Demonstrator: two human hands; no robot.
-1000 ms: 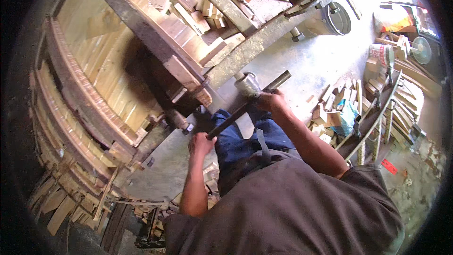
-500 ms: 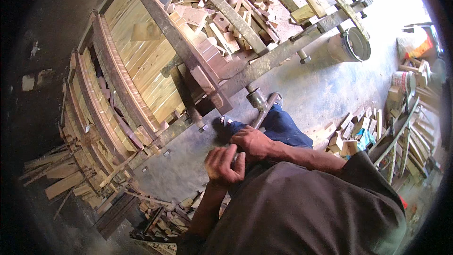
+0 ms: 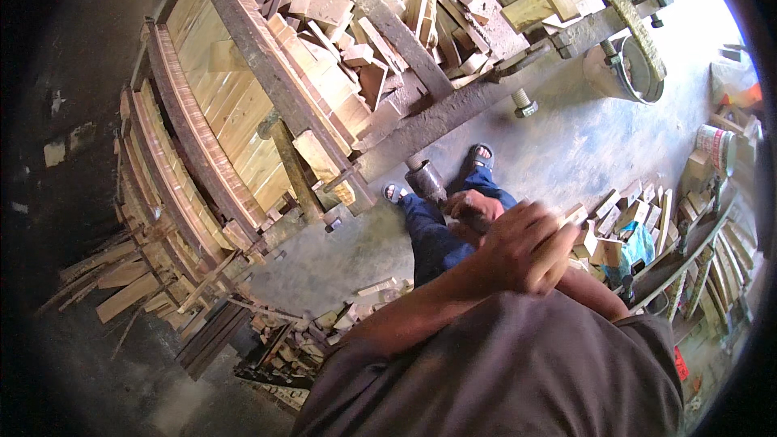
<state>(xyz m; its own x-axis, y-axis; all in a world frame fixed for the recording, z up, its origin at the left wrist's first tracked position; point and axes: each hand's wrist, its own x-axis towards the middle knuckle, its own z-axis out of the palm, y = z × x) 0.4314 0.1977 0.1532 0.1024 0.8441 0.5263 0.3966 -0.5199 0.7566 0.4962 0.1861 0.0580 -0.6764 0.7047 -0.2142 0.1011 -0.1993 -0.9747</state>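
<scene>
A socket wrench [image 3: 426,181] with a dark steel cylindrical head sits at the lower beam of a metal clamping frame [image 3: 437,125]. My right hand [image 3: 473,212] is closed beside the head, around the wrench's bar, which is mostly hidden. Closer to my body, my left hand [image 3: 526,249] is closed and slightly blurred, in line with the bar; its fingers cover whatever part they grip. A threaded bolt [image 3: 524,103] sticks out of the beam farther right. Light wooden panels [image 3: 222,97] lie between the frame's bars.
Wood offcuts [image 3: 396,24] are heaped beyond the beam, with more blocks [image 3: 623,218] at right and scraps [image 3: 299,340] at lower left. A white bucket [image 3: 619,73] stands under the frame at far right. My sandalled feet [image 3: 481,154] are on the concrete floor.
Both hands have swung rightward with the wrench bar. My left hand has risen closer to the camera, passing in front of my right forearm. The view has shifted slightly.
</scene>
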